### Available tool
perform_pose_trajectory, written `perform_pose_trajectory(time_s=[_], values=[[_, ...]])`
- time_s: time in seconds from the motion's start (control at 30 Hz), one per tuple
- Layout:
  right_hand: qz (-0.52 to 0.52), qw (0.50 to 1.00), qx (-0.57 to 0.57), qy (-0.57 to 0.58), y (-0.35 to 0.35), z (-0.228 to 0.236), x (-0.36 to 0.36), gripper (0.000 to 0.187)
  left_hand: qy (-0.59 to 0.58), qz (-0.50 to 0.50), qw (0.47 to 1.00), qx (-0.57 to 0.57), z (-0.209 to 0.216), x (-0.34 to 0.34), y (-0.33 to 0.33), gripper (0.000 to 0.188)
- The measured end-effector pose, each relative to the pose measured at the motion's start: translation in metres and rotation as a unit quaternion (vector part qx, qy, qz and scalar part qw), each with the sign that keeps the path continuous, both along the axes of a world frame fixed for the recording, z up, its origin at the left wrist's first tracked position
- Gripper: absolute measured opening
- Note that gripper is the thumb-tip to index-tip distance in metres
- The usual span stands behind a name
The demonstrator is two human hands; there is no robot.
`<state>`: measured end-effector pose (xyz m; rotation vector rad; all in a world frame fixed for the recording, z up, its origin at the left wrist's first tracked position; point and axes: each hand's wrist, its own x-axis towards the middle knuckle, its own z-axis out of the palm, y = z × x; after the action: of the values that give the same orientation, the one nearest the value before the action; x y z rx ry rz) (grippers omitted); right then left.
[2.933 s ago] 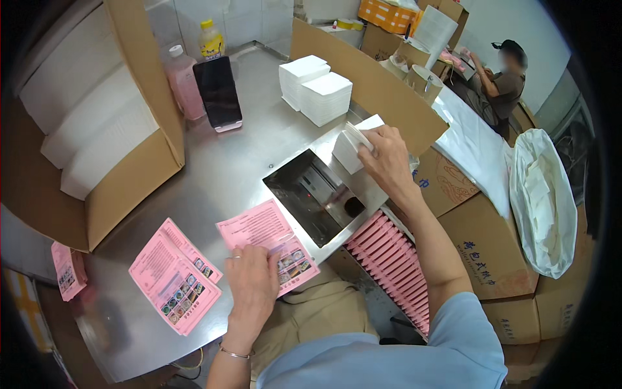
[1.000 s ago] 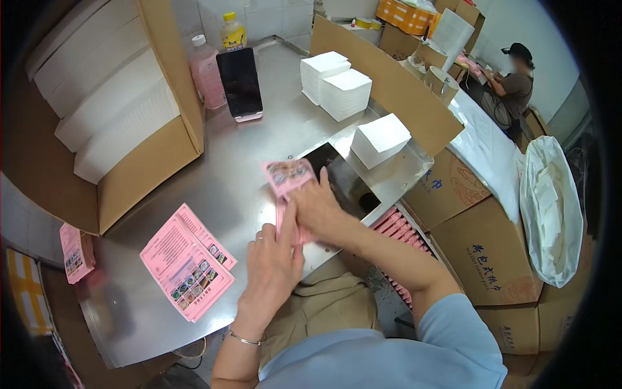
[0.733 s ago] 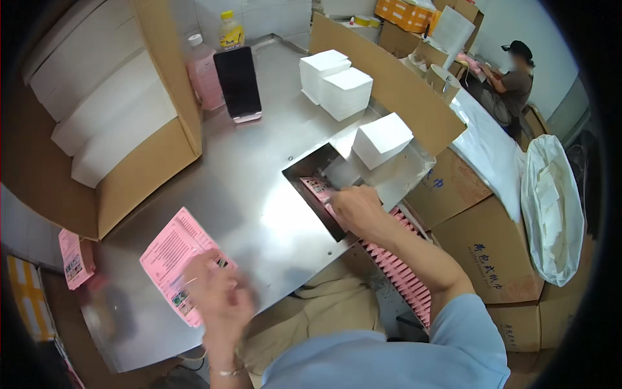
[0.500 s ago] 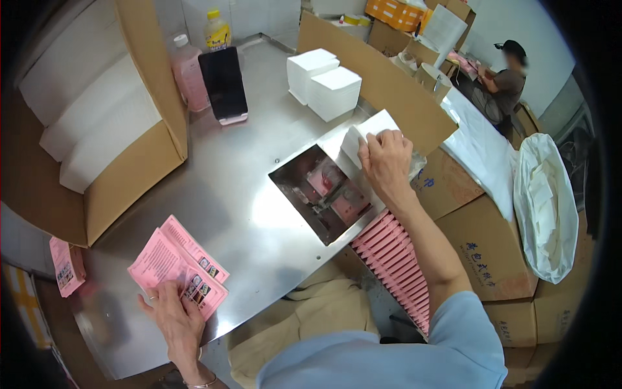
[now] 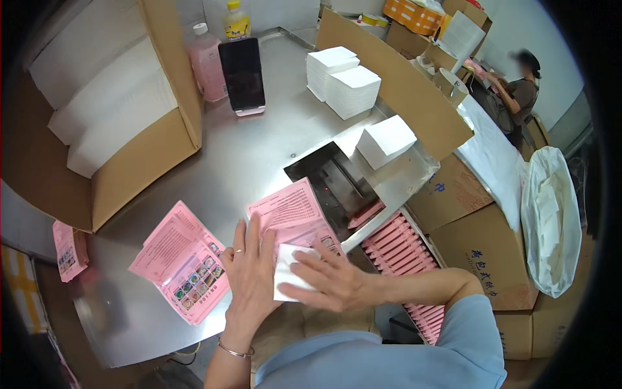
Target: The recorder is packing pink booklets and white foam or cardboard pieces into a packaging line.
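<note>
A pink printed leaflet [image 5: 291,207] lies at the table's front edge, overlapping the dark rectangular opening [image 5: 327,178]. My left hand [image 5: 249,275] rests on its left part, fingers stretched out flat. On the leaflet's near part is a folded white paper napkin [image 5: 285,275]. My right hand [image 5: 334,279] is over the napkin, its fingers spread and touching it. To the left of my left hand sits a stack of pink leaflets [image 5: 184,259]. A stack of white napkins [image 5: 387,141] stands beyond the opening.
More napkin stacks [image 5: 343,81] stand at the back. A phone [image 5: 243,76] leans upright near two bottles. An open carton [image 5: 139,152] of white paper is at left. Below the table edge, a box holds a row of pink packets [image 5: 402,249]. Another person [image 5: 518,91] sits far right.
My left hand has moved right from the leaflet stack, and a leaflet now lies beneath it. My right hand has come from the napkin stack to the leaflet with a napkin.
</note>
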<state>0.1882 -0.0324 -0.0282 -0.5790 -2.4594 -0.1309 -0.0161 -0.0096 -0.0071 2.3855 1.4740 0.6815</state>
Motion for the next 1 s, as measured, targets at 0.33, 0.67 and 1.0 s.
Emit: perform_pose_trajectory(time_s=[0.33, 0.67, 1.0], values=[[-0.196, 0.973, 0.081, 0.088, 0.068, 0.029, 0.020, 0.036, 0.090, 0.041, 0.993, 0.059, -0.005, 0.021, 0.003, 0.073], [-0.484, 0.874, -0.017, 0.036, 0.126, 0.031, 0.115, 0.014, 0.073, 0.073, 0.991, 0.081, 0.004, 0.028, -0.002, 0.046], [-0.181, 0.983, -0.004, 0.009, 0.044, 0.007, 0.029, 0.039, -0.077, -0.033, 0.996, -0.043, -0.008, 0.017, -0.006, 0.057]])
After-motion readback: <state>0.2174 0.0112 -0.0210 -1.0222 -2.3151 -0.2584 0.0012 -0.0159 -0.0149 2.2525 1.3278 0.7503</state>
